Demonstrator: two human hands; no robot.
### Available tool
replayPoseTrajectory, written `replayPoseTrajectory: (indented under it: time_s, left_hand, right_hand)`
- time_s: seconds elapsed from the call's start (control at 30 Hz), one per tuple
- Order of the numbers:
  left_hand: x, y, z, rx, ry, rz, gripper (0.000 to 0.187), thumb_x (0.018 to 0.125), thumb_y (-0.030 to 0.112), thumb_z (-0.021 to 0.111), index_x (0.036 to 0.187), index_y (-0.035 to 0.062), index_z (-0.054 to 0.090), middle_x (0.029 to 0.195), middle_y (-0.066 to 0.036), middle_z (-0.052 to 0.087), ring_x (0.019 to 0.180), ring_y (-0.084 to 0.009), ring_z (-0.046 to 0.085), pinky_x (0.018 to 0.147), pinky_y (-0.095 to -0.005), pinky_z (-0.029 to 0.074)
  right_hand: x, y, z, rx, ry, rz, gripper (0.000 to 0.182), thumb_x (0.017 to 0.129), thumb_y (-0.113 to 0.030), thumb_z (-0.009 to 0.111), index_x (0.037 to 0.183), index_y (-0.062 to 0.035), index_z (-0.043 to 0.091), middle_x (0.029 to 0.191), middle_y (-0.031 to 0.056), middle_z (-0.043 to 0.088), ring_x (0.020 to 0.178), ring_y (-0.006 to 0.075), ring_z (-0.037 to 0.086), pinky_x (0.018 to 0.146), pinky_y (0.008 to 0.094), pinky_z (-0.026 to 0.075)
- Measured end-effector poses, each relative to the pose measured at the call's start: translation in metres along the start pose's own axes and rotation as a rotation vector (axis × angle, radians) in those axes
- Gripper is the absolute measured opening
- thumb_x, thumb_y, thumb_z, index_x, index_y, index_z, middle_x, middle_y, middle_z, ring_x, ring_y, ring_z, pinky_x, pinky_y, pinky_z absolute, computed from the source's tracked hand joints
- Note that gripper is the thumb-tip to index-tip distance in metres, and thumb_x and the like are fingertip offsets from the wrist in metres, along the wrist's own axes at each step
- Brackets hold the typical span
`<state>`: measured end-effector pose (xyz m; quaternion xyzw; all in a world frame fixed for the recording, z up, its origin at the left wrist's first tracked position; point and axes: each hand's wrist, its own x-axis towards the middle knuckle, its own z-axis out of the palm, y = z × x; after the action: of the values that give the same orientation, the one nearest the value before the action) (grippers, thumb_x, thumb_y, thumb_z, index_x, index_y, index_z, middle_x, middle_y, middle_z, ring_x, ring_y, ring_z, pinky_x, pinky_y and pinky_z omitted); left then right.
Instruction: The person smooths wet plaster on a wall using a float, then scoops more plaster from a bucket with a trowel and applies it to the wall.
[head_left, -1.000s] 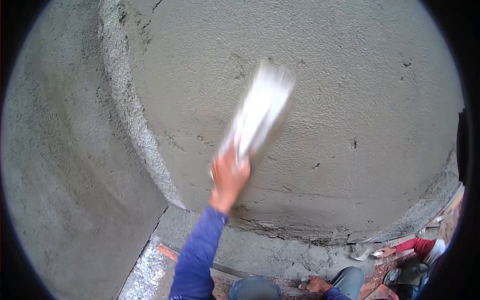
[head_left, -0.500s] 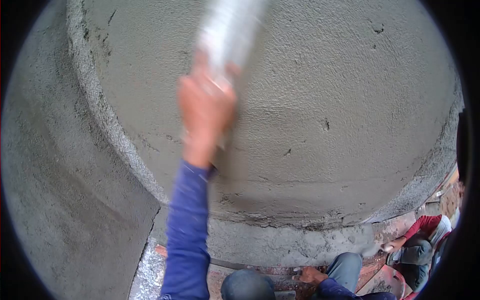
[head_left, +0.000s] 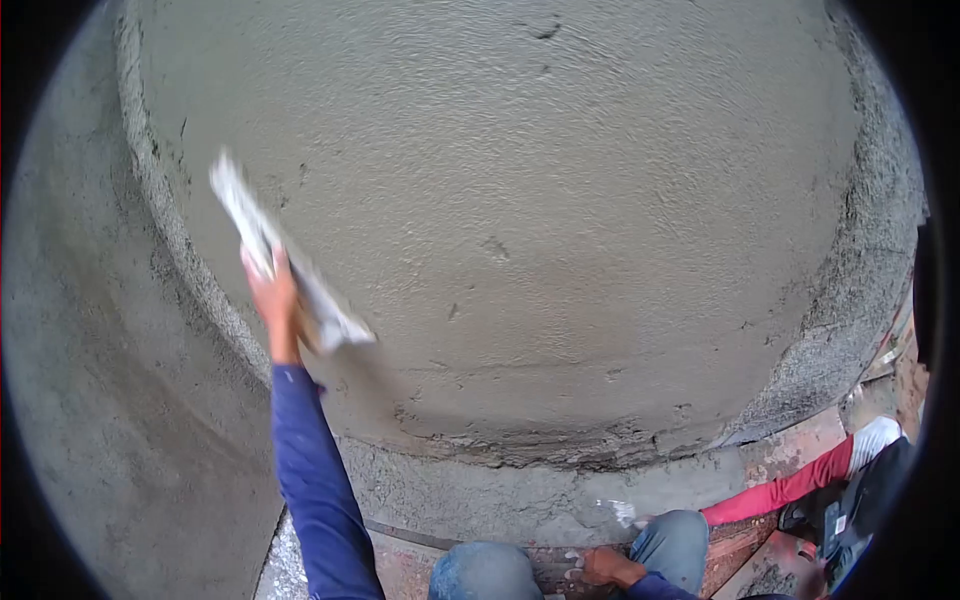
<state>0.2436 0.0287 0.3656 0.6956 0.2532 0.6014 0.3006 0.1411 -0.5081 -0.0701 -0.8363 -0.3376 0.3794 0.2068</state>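
Note:
My left hand (head_left: 272,300), at the end of a blue sleeve, is closed round a plastering trowel (head_left: 240,210) with a long pale metal blade. The trowel slants from upper left to lower right against the wet grey mortar surface (head_left: 560,220), near its left rim. Its blade is slightly smeared by motion. Low in the view, my right hand (head_left: 605,567) is beside my knee (head_left: 672,550), its fingers loosely apart and pointing left. I see nothing held in it.
A rough raised rim (head_left: 180,240) curves along the left, beside a lower grey slab (head_left: 120,400). At lower right, a co-worker's red sleeve (head_left: 790,488) reaches toward a pale blurred tool (head_left: 620,512) on the mortar ledge (head_left: 480,495).
My left hand and the trowel have moved left and down, and the blade now slants the other way. The co-worker's red-sleeved arm has stretched out to the left.

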Motion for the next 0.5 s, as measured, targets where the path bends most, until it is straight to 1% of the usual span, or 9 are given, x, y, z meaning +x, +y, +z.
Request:
replayPoseTrajectory:
  time_s: [0.03,0.07,0.1,0.2,0.27,0.33,0.4,0.47,0.5]
  left_hand:
    - [0.008,0.050,0.005,-0.161,-0.061,0.092,0.065,0.094,0.039,0.059,0.146,0.0081,0.035,0.128,-0.019,0.058,0.104,-0.0296,0.065,0.088,-0.0392,0.053]
    - [-0.006,0.114,0.003,-0.129,-0.148,0.151,0.068,0.094,0.041,0.057,0.148,0.0106,0.030,0.130,-0.022,0.055,0.108,-0.0330,0.063,0.090,-0.0429,0.054]
    - [-0.015,0.150,0.013,-0.031,-0.179,0.243,0.067,0.093,0.042,0.056,0.147,0.0087,0.031,0.128,-0.023,0.055,0.105,-0.0327,0.064,0.085,-0.0434,0.055]
    - [-0.097,0.198,0.058,0.179,-0.106,0.443,0.065,0.093,0.042,0.057,0.143,0.0066,0.036,0.106,-0.025,0.066,0.091,-0.0346,0.069,0.075,-0.0480,0.054]
    - [-0.166,0.169,0.069,0.293,-0.167,0.378,0.063,0.092,0.035,0.061,0.141,0.0041,0.037,0.096,-0.027,0.068,0.085,-0.0370,0.070,0.069,-0.0486,0.054]
    - [-0.218,0.109,0.072,-0.014,-0.376,0.440,0.063,0.090,0.026,0.063,0.141,0.0016,0.036,0.096,-0.029,0.068,0.086,-0.0377,0.071,0.067,-0.0469,0.055]
    - [-0.263,0.042,0.067,0.183,-0.390,0.332,0.063,0.090,0.020,0.064,0.142,0.0011,0.035,0.098,-0.029,0.067,0.088,-0.0397,0.070,0.068,-0.0443,0.056]
    - [-0.266,0.003,0.066,0.034,-0.279,0.319,0.062,0.090,0.020,0.064,0.142,0.0006,0.035,0.099,-0.029,0.067,0.089,-0.0409,0.069,0.072,-0.0449,0.056]
    - [-0.256,0.009,0.061,0.016,-0.252,0.298,0.062,0.091,0.021,0.063,0.142,0.0011,0.035,0.102,-0.028,0.067,0.088,-0.0401,0.070,0.072,-0.0438,0.057]
  right_hand:
    - [-0.004,-0.015,-0.014,0.019,-0.025,0.010,0.064,0.086,-0.057,0.055,0.130,-0.0096,0.054,0.112,0.0237,0.065,0.103,0.0427,0.061,0.088,0.0489,0.048]
    - [-0.010,-0.027,-0.023,0.036,-0.061,0.026,0.065,0.086,-0.057,0.055,0.132,-0.0108,0.053,0.115,0.0228,0.064,0.106,0.0417,0.061,0.090,0.0487,0.048]
    - [-0.010,-0.029,-0.026,0.046,-0.038,-0.040,0.064,0.087,-0.055,0.056,0.133,-0.0110,0.052,0.118,0.0223,0.063,0.108,0.0408,0.060,0.091,0.0483,0.048]
    - [0.002,-0.031,-0.023,0.035,-0.027,-0.136,0.063,0.088,-0.049,0.058,0.137,-0.0105,0.048,0.118,0.0224,0.063,0.109,0.0398,0.060,0.092,0.0474,0.048]
    - [-0.005,-0.050,-0.039,0.082,-0.057,-0.152,0.062,0.088,-0.047,0.059,0.137,-0.0106,0.048,0.118,0.0224,0.063,0.109,0.0398,0.060,0.092,0.0474,0.048]
    - [-0.005,-0.048,-0.041,0.130,-0.046,-0.173,0.061,0.088,-0.046,0.060,0.137,-0.0108,0.048,0.117,0.0224,0.064,0.109,0.0399,0.060,0.092,0.0473,0.048]
    - [0.002,-0.034,-0.032,0.085,-0.037,-0.164,0.061,0.088,-0.044,0.062,0.137,-0.0113,0.049,0.116,0.0230,0.064,0.109,0.0399,0.061,0.092,0.0469,0.048]
    - [0.000,-0.027,-0.040,0.096,0.012,-0.186,0.060,0.088,-0.044,0.062,0.136,-0.0105,0.050,0.115,0.0234,0.064,0.108,0.0398,0.061,0.091,0.0466,0.048]
    - [-0.012,-0.027,-0.041,0.112,0.033,-0.184,0.060,0.088,-0.043,0.063,0.136,-0.0097,0.050,0.115,0.0238,0.064,0.108,0.0397,0.061,0.091,0.0464,0.048]
